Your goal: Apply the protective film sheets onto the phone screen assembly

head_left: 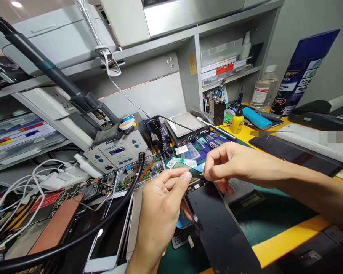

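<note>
A dark phone screen assembly (221,224) is tilted up from the bench, its black backing plate facing me and its small connectors at the upper end. My left hand (164,201) is closed on that upper end, thumb and index finger pinching at its left corner. At the upper right corner, the fingertips of my right hand (224,163) are pressed together. Whatever lies between them is too small to make out. Both sets of fingertips nearly meet over the top edge. Beneath the panel lies a green work mat (277,217).
A black hose (103,224) curves across the left side, past a grey soldering station (117,150) and stacked phone parts. Behind my hands sits a small heating plate (185,125). A yellow bottle (237,121) and a dark phone (297,152) are at right.
</note>
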The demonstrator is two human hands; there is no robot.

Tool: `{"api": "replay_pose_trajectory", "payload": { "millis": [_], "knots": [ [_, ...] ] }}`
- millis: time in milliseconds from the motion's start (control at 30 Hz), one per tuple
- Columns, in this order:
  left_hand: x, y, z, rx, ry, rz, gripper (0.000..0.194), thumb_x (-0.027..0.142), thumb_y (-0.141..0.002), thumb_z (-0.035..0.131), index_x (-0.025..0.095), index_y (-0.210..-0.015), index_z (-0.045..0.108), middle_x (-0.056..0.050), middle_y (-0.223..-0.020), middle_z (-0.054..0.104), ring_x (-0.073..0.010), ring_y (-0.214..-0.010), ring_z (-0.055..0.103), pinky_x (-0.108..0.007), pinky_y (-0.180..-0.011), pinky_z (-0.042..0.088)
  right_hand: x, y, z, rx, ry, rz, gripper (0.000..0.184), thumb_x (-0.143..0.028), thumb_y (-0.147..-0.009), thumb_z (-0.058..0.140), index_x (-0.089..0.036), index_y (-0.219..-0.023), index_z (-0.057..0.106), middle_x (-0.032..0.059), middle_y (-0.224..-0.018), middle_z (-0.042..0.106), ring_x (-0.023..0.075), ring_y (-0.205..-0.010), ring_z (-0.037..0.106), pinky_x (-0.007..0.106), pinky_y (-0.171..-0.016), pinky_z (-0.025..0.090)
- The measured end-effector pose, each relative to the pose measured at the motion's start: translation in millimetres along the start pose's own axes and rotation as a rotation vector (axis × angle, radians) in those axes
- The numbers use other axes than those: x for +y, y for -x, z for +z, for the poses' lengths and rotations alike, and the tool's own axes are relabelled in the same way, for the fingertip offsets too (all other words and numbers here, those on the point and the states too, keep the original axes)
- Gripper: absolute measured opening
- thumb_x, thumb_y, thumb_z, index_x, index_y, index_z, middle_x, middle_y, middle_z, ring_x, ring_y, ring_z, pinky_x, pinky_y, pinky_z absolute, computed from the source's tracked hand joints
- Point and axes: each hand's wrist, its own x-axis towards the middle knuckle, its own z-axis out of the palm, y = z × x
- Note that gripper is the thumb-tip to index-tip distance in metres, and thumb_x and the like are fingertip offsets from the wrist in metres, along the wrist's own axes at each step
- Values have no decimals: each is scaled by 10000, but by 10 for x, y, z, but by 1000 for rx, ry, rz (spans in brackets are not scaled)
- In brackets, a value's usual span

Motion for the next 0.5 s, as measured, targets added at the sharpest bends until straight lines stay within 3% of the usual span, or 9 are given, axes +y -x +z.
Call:
{"api": "replay_pose_trajectory", "payload": {
  "millis": [133, 233, 333, 500],
  "knots": [
    [-3, -1, -2, 37, 61, -4, 389, 483, -830, 744, 139, -1012, 738, -18, -655, 646, -127, -539, 526, -218, -442, 429, 36, -17, 23, 35, -51, -3, 141, -223, -737, 699, -152, -637, 630, -3, -557, 651, 118, -508, 615, 190, -494, 459],
    [7, 1, -24, -24, 80, -2, 375, 477, -836, 741, 143, -1006, 743, -26, -697, 640, -121, -583, 516, -219, -490, 402, 71, -45, 20, 39, -122, -10, 161, -218, -760, 696, -151, -635, 620, 7, -548, 662, 112, -496, 609, 195, -505, 479],
    [8, 7, -56, -102, 67, -35, 355, 495, -840, 725, 142, -869, 717, -20, -665, 599, -123, -581, 514, -229, -514, 394, 85, -73, -7, 41, -154, -22, 154, -227, -778, 693, -152, -663, 623, 10, -551, 664, 110, -489, 594, 208, -510, 500],
    [10, 24, -75, -111, -5, -62, 368, 492, -867, 685, 151, -739, 631, 14, -620, 512, -96, -534, 424, -225, -489, 328, 37, -57, -56, 58, -108, -48, 179, -271, -783, 721, -150, -684, 633, 28, -601, 677, 121, -510, 591, 182, -424, 438]
  ]
}}
